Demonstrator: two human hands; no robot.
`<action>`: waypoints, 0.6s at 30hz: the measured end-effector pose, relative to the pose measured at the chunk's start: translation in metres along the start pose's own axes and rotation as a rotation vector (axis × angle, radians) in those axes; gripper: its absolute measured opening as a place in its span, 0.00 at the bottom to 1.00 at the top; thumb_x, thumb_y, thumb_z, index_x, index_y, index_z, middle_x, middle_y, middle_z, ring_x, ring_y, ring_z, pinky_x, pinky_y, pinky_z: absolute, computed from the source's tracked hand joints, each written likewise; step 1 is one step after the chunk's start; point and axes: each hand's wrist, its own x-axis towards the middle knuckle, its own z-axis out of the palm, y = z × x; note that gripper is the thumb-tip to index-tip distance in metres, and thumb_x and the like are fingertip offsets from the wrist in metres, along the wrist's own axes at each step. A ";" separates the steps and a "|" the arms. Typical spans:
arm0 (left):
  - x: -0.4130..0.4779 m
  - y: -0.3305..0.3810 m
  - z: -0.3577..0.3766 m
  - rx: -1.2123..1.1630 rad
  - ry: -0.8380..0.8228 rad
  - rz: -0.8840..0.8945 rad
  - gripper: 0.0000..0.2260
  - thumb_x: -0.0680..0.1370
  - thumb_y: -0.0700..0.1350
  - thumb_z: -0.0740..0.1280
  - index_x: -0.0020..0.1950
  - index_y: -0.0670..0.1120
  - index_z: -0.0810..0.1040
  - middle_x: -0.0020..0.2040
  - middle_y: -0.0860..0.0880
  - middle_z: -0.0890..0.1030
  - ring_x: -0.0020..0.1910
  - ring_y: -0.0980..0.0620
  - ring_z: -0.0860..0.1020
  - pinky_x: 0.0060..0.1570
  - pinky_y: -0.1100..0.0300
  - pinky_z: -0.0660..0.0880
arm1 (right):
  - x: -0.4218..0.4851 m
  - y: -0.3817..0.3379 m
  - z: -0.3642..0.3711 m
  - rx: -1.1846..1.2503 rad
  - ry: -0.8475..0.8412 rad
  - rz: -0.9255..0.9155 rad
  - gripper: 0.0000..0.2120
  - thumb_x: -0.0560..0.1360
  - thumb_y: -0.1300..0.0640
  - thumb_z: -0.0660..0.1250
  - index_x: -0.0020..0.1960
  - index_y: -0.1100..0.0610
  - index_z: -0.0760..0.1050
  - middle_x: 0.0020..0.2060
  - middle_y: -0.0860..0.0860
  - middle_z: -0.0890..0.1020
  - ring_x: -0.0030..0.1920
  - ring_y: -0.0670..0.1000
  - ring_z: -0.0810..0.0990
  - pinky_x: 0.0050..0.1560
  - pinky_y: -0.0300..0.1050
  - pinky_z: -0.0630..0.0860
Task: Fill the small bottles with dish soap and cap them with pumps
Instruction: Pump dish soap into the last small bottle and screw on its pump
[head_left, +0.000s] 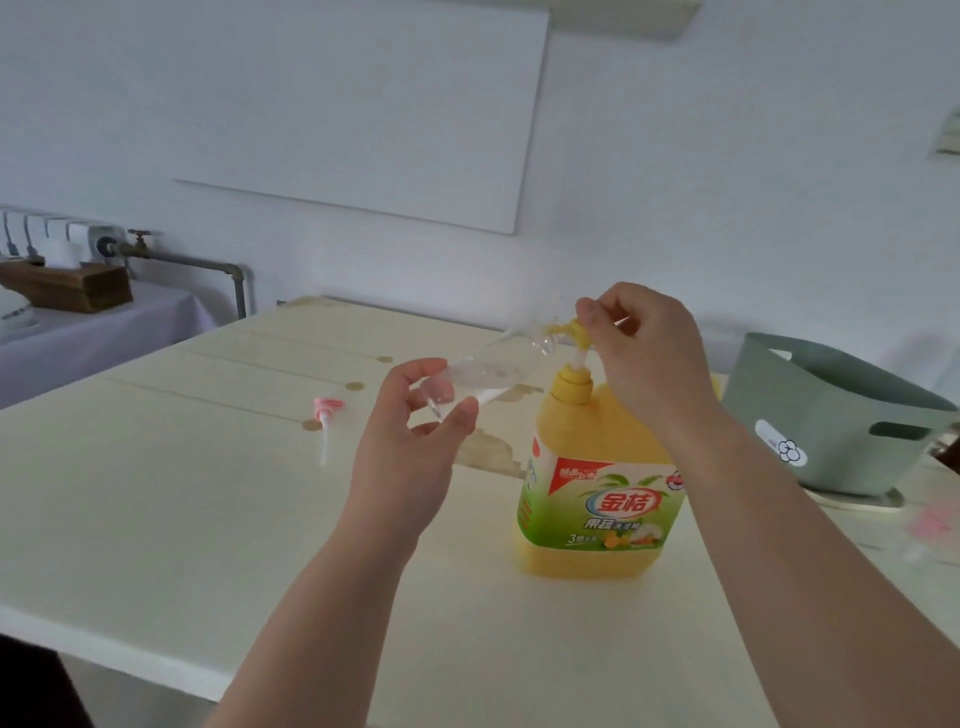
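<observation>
A large yellow dish soap jug (602, 493) with a green label stands upright on the cream table (156, 509). Its yellow pump head (577, 332) is raised, and my right hand (644, 353) grips it from above. My left hand (415, 415) holds a small clear bottle (493, 369) by its base, tilted nearly flat, its mouth right at the pump's spout. A little clear liquid lies along the bottle's lower side. A pink pump (326, 415) with a white tube lies on the table to the left, apart from both hands.
A grey-green plastic basket (841, 415) stands at the right of the table, close behind my right forearm. Pink items (930, 525) lie blurred at the far right edge. A side table with a wooden tissue box (67, 286) stands at the back left.
</observation>
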 end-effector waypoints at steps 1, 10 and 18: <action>0.000 -0.001 0.000 0.001 0.003 0.000 0.12 0.75 0.45 0.69 0.50 0.62 0.73 0.52 0.51 0.79 0.46 0.48 0.81 0.57 0.46 0.77 | -0.002 0.002 0.002 0.006 0.009 0.013 0.15 0.78 0.48 0.63 0.36 0.54 0.72 0.30 0.45 0.77 0.32 0.46 0.75 0.34 0.42 0.67; 0.000 -0.005 0.001 0.026 0.016 -0.034 0.12 0.75 0.45 0.69 0.53 0.61 0.74 0.51 0.52 0.79 0.48 0.48 0.81 0.58 0.44 0.76 | -0.014 0.002 0.013 -0.037 0.052 0.005 0.15 0.80 0.48 0.60 0.38 0.55 0.68 0.31 0.48 0.75 0.36 0.51 0.75 0.42 0.49 0.73; 0.002 0.009 -0.001 0.026 -0.019 0.010 0.11 0.76 0.44 0.69 0.50 0.61 0.73 0.52 0.50 0.79 0.41 0.55 0.82 0.57 0.48 0.77 | -0.002 -0.007 -0.002 -0.044 0.028 0.005 0.15 0.78 0.48 0.63 0.35 0.52 0.72 0.31 0.44 0.77 0.36 0.46 0.76 0.39 0.43 0.68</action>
